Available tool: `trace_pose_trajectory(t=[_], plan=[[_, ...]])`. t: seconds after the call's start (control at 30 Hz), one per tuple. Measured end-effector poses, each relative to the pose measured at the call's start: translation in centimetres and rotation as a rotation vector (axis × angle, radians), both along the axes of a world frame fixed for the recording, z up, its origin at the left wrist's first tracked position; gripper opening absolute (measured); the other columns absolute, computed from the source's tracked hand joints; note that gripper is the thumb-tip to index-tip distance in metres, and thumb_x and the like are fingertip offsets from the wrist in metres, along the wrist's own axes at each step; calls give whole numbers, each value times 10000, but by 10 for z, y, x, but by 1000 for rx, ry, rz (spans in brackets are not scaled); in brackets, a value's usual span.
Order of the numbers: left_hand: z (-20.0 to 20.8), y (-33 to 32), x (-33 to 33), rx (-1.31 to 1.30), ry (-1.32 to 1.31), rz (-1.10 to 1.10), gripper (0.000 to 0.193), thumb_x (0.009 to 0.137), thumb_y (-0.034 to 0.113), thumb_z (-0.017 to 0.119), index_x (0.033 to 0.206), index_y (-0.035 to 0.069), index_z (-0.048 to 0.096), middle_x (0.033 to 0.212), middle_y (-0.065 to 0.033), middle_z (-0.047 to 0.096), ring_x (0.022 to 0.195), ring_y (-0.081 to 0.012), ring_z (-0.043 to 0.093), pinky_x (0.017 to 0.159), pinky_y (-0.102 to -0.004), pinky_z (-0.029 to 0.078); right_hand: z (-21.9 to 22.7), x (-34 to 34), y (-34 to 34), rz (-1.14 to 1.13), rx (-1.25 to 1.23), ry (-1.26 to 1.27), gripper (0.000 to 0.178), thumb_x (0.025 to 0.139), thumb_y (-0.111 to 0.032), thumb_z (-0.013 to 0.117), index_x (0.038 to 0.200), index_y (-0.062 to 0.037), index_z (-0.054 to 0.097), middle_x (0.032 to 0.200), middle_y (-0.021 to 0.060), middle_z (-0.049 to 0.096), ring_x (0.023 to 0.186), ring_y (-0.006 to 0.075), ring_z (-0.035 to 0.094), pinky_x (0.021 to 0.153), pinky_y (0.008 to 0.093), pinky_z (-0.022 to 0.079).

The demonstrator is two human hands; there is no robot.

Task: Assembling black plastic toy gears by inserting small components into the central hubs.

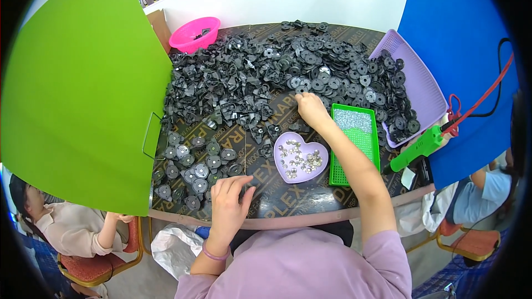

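My left hand (228, 196) is low over the front of the table, fingers bent round a small dark plastic part (244, 189), mostly hidden. Stretched to the far side, my right hand (312, 109) has its fingertips pinched at a black disc (301, 89) on the near edge of a heap of black discs (338, 69). Between the hands stands a purple heart-shaped tray (281, 173) with small shiny metal pieces (313, 160). Left of my left hand lie several round black assemblies (200, 171), some with a silvery ring.
Angular black parts (221, 83) are heaped at the far left, by a pink basket (194, 43). A green tray (354, 160) of tiny silvery pieces lies under my right forearm. At right are a purple basket (424, 86) and a green electric screwdriver (418, 149). Green (88, 88) and blue (463, 72) panels flank the table.
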State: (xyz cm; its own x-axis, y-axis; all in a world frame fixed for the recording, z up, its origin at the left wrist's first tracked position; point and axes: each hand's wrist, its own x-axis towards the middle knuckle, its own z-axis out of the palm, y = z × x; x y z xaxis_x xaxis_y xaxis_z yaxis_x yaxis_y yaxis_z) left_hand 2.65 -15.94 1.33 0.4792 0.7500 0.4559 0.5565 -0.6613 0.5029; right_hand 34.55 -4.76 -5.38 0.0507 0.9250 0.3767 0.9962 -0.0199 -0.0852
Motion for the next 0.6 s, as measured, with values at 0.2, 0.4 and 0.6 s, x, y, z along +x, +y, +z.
trace_pose_trajectory(t=[0.2,0.4,0.6], plan=[[-16,12,28,-828,-823,-294,609,869,97,579,1369,19,242,1141,-128,526,928,-202,606,735,-287,513,75,-65,-75,347,-131,1295,181,798,-20,622,979,-17,615,833,41,647,717,102,617,630,249,507],[-38,9,44,-1198,-1032,-409,412,895,97,536,1266,-5,390,1048,-116,577,784,-148,613,625,-243,512,91,-99,-138,438,-394,1307,162,802,-71,660,942,1,619,835,32,627,749,75,594,648,243,490],[-33,15,28,-1295,-1256,-346,164,900,97,479,1046,22,471,1087,-204,581,693,-168,619,525,-237,499,83,-32,-107,198,-173,559,140,726,-7,612,863,3,638,807,126,624,730,240,627,660,308,502]])
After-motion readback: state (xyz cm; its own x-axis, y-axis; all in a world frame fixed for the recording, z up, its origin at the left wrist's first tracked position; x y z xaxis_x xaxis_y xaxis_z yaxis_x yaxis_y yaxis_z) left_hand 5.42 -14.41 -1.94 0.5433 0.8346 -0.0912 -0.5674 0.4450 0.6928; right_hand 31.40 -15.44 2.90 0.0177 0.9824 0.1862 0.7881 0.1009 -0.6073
